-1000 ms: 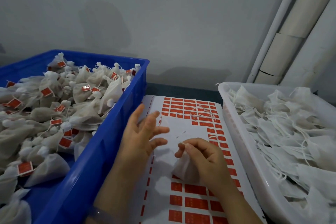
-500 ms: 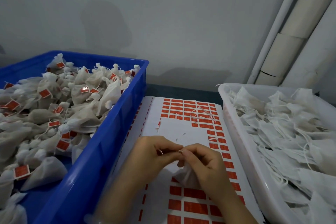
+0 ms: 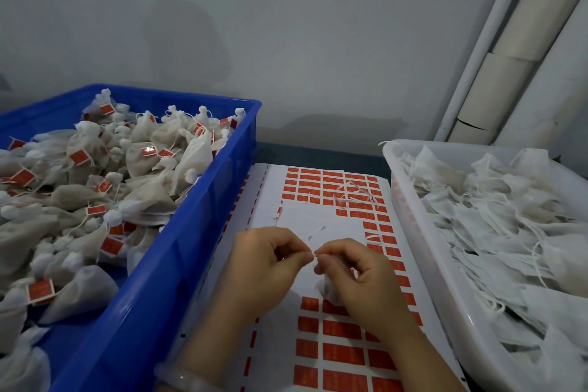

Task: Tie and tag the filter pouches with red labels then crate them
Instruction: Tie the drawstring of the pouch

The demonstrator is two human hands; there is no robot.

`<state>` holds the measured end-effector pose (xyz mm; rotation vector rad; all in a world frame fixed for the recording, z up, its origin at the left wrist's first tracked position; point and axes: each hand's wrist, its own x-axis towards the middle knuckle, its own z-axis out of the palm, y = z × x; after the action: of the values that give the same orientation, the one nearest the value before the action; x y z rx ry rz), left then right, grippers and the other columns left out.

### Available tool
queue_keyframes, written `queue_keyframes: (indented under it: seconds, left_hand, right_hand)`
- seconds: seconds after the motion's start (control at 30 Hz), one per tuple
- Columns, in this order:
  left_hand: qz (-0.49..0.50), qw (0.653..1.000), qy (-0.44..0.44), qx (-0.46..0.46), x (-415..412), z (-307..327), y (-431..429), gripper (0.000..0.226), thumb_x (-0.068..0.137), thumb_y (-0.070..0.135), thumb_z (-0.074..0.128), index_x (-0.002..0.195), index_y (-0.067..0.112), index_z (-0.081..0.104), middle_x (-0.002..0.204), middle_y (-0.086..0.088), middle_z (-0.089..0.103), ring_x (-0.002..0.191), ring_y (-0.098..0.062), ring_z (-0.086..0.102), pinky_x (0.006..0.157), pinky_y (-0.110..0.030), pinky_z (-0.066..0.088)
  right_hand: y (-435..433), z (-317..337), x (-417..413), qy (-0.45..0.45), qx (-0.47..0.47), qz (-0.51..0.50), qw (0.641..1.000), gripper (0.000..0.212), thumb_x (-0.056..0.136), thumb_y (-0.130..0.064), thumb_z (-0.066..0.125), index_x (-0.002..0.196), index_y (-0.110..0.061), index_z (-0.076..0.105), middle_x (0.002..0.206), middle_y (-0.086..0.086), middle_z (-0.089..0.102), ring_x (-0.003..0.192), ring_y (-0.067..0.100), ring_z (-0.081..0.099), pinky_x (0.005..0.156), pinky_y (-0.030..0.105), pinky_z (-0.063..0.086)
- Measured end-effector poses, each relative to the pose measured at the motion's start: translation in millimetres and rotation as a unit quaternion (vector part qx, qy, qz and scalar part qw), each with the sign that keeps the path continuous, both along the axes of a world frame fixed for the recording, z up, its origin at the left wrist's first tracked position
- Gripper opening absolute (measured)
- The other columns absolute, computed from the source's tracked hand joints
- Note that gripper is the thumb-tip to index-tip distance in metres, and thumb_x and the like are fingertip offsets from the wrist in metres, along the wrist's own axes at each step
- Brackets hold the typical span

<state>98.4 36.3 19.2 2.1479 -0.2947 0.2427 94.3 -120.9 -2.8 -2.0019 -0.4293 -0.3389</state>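
Over the sheet of red labels (image 3: 337,353) my two hands meet fingertip to fingertip. My left hand (image 3: 267,264) pinches the thin white string (image 3: 313,253) of a filter pouch. My right hand (image 3: 356,274) pinches the same string and holds the white pouch (image 3: 326,291) under its palm, mostly hidden. The blue crate (image 3: 152,296) on the left holds several tied pouches with red tags. A white bin (image 3: 423,229) on the right holds several untagged pouches with loose strings.
The label sheet has a peeled white gap in its middle and loose string scraps (image 3: 353,194) near its far end. A grey wall stands behind, with white pipes (image 3: 496,51) leaning at the right. The two containers flank the sheet closely.
My left hand, open beside the crate a second ago, came right and closed its fingertips on the string at my right hand. Both hands have since stayed together.
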Motion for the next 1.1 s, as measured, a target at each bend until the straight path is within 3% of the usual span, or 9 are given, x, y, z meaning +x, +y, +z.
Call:
queue_keyframes:
  seconds: [0.17,0.27,0.4,0.47,0.6,0.83,0.93,1.0,1.1]
  left_hand:
    - [-0.015,0.984,0.097,-0.146,1.3,-2.0,-3.4,0.016,0.081,0.012,0.069,0.066,0.020,0.070,0.056,0.010,0.065,0.050,-0.001,0.059,0.046,-0.006,0.041]
    - [-0.057,0.976,0.119,-0.172,-0.6,-0.1,-6.4,0.013,0.081,0.017,0.069,0.069,0.021,0.070,0.058,0.008,0.066,0.048,0.000,0.058,0.045,-0.007,0.041]
    - [-0.087,0.945,0.136,-0.284,0.3,2.9,0.6,0.017,0.088,0.014,0.057,0.081,0.018,0.071,0.070,0.004,0.068,0.060,-0.007,0.061,0.052,-0.014,0.048]
    - [-0.039,0.975,0.107,-0.191,3.1,-1.8,-0.1,0.027,0.086,0.003,0.060,0.090,0.028,0.067,0.082,0.014,0.068,0.071,-0.004,0.063,0.057,-0.014,0.051]
    - [-0.051,0.992,0.077,-0.087,-2.5,-9.0,-14.5,0.034,0.075,0.022,0.076,0.098,0.040,0.057,0.091,0.023,0.062,0.081,0.003,0.062,0.065,-0.014,0.054]
    - [0.033,0.995,-0.014,-0.093,-5.3,-11.9,-22.0,0.028,0.080,0.027,0.070,0.100,0.039,0.056,0.079,0.029,0.056,0.077,0.014,0.057,0.060,-0.002,0.046]
    - [0.050,0.996,-0.018,-0.073,-3.5,-15.0,-18.7,0.017,0.084,0.024,0.067,0.096,0.036,0.063,0.082,0.028,0.056,0.076,0.006,0.059,0.064,0.000,0.045]
    - [0.045,0.997,-0.010,-0.059,-2.9,-15.7,-16.5,0.015,0.085,0.023,0.065,0.090,0.037,0.062,0.083,0.027,0.057,0.078,0.003,0.058,0.064,0.001,0.044]
    - [0.015,0.999,0.000,-0.045,-3.7,-15.4,-17.8,0.013,0.083,0.032,0.066,0.087,0.042,0.058,0.082,0.031,0.055,0.080,0.006,0.058,0.063,0.000,0.044]
  right_hand:
    - [2.5,-2.7,-1.4,-0.229,-0.171,-0.094,0.954,0.015,0.076,-0.019,0.065,0.087,-0.014,0.073,0.089,-0.001,0.069,0.085,0.003,0.054,0.079,0.011,0.045]
    - [6.4,-2.6,-5.0,-0.255,-0.170,-0.133,0.943,0.015,0.071,-0.016,0.068,0.084,-0.010,0.073,0.083,0.002,0.069,0.081,0.001,0.053,0.077,0.007,0.045]
    - [8.1,1.8,-7.1,-0.191,-0.048,-0.147,0.969,0.011,0.077,-0.017,0.066,0.082,-0.026,0.062,0.079,-0.019,0.061,0.074,-0.011,0.058,0.067,-0.005,0.040]
    - [11.1,3.5,-10.1,-0.134,0.017,-0.149,0.980,0.014,0.082,-0.030,0.064,0.080,-0.039,0.054,0.075,-0.033,0.056,0.086,-0.011,0.058,0.066,-0.004,0.040]
    - [16.7,3.4,-12.2,-0.073,0.078,-0.151,0.983,0.001,0.076,-0.040,0.055,0.077,-0.040,0.055,0.081,-0.039,0.060,0.084,-0.011,0.059,0.060,-0.001,0.042]
    - [21.0,2.0,-10.9,0.038,0.259,-0.137,0.955,0.011,0.078,-0.035,0.055,0.082,-0.031,0.064,0.087,-0.030,0.065,0.088,-0.007,0.060,0.058,0.003,0.045]
    - [15.4,2.4,-7.6,0.085,0.346,-0.150,0.922,0.016,0.073,-0.038,0.055,0.076,-0.027,0.066,0.078,-0.010,0.068,0.074,0.017,0.063,0.064,0.020,0.053]
    - [13.7,4.6,-7.0,0.107,0.398,-0.128,0.902,0.016,0.070,-0.038,0.056,0.072,-0.029,0.069,0.073,-0.003,0.067,0.068,0.018,0.061,0.065,0.027,0.053]
    - [16.7,4.9,-10.1,0.104,0.372,-0.101,0.917,0.017,0.070,-0.039,0.055,0.075,-0.037,0.071,0.078,-0.005,0.070,0.073,0.015,0.067,0.062,0.023,0.054]
